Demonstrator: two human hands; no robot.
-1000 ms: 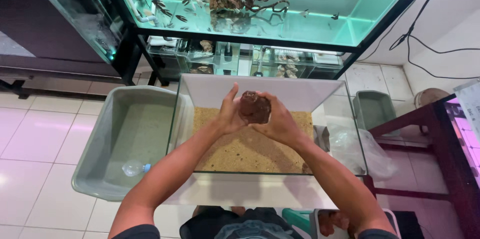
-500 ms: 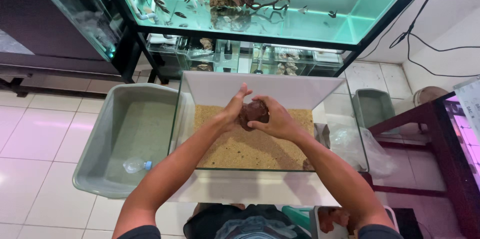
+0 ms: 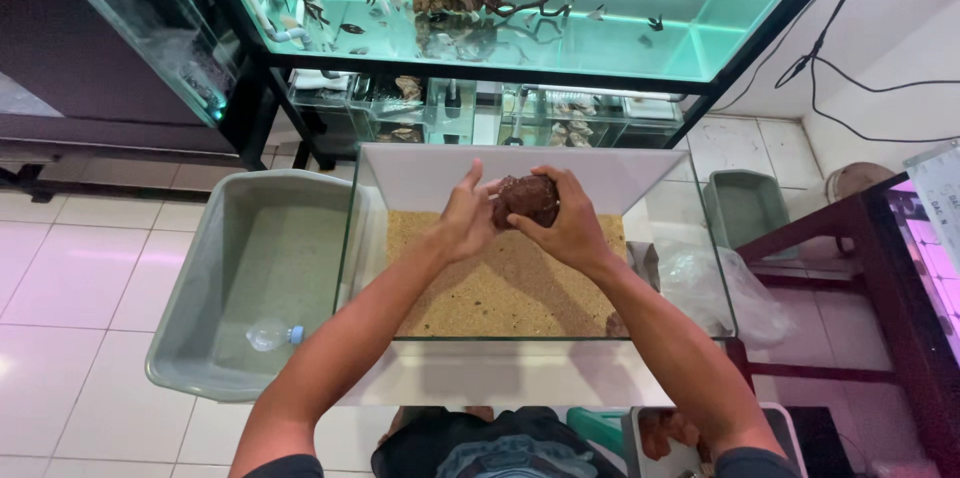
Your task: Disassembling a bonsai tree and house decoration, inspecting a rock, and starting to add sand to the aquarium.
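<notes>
In the head view, the left hand [image 3: 462, 221] and right hand [image 3: 568, 228] each had a closed grip on a dark brown rock [image 3: 526, 200], held above the sand [image 3: 500, 283] inside a glass tank [image 3: 690, 268]. A grey tub [image 3: 200, 338] stood at nine o'clock.

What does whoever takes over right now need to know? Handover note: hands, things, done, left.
Left hand: on the left side of the reddish-brown rock, fingers spread.
Right hand: gripping the rock from the right and below. Both hands hold it above the sand, towards the back of the glass tank.
Things: sand bed covers the tank floor. Grey plastic tub stands left of the tank with a clear bottle in it. More reddish rocks sit in a white container near the person's right elbow.
Done: sand is in.
Left: the rock is not yet set on the sand.
</notes>
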